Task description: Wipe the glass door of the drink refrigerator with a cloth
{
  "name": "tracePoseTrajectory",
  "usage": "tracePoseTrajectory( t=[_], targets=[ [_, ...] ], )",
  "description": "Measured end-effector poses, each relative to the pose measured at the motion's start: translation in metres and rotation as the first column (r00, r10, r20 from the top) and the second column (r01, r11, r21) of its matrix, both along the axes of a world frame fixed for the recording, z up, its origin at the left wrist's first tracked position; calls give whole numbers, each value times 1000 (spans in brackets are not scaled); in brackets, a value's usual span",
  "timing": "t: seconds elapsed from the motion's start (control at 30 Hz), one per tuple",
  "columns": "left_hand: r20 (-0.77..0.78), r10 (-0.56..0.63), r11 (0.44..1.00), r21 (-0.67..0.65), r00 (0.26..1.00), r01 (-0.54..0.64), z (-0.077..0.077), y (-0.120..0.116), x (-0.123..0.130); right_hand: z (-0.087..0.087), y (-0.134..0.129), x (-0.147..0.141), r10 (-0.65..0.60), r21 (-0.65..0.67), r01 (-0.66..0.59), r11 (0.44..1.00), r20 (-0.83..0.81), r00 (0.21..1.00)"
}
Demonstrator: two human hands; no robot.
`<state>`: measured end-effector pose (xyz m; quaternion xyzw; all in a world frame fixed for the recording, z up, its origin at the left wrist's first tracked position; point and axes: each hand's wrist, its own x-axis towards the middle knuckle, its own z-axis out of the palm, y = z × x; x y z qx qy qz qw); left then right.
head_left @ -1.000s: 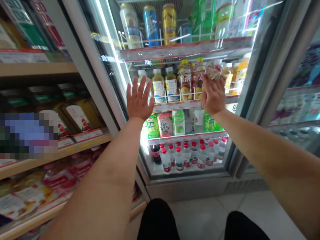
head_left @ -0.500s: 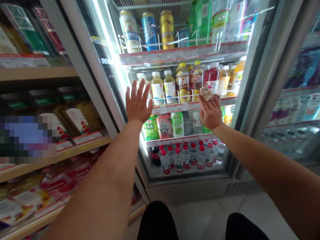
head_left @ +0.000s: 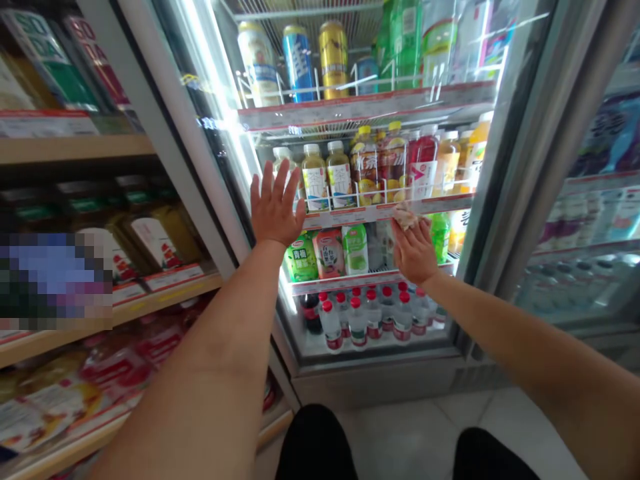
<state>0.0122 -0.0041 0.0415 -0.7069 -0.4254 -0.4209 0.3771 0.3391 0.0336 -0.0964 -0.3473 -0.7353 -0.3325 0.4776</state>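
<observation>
My left hand (head_left: pixel 277 207) is spread flat against the glass door (head_left: pixel 380 257) of a lit drinks fridge, with nothing in it. Under the fingers of my right hand (head_left: pixel 414 250) is a crumpled pale cloth (head_left: pixel 406 217), pressed to the same glass in front of the red-edged shelf strip. Behind the glass, pale-labelled bottles (head_left: pixel 315 180) stand near my left fingertips. A bottle of red drink (head_left: pixel 423 160) is above the cloth. Part of the cloth is hidden by my fingers.
Wooden shelves (head_left: pixel 75 147) of bottles rise on the left. A metal door frame (head_left: pixel 520 193) and a second fridge stand on the right. Red-capped water bottles (head_left: pixel 357 323) fill the bottom shelf. My knees (head_left: pixel 315 440) are low, above the tiled floor (head_left: pixel 400 427).
My right hand has slid down and slightly left over the glass with the cloth. The left hand has stayed in place.
</observation>
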Motion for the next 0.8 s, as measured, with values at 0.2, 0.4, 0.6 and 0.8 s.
tracePoseTrajectory(
  t=[0.2, 0.4, 0.6, 0.8],
  targets=[
    [-1, 24, 1000, 14, 1000, -24, 0, -1, 1, 1, -10, -13, 48, 32, -50, 998, 48, 998],
    [3, 27, 999, 26, 1000, -27, 1, -5, 4, 82, -1, -35, 25, 0, -26, 1000, -233, 972],
    [29, 0, 1000, -14, 1000, 0, 0, -6, 4, 172, 23, -61, 63, 12, -62, 998, -291, 955],
    [41, 3, 998, -70, 999, 0, 1, -8, 5, 141, 3, -88, 221, 4, -223, 975, 120, 968]
  ],
)
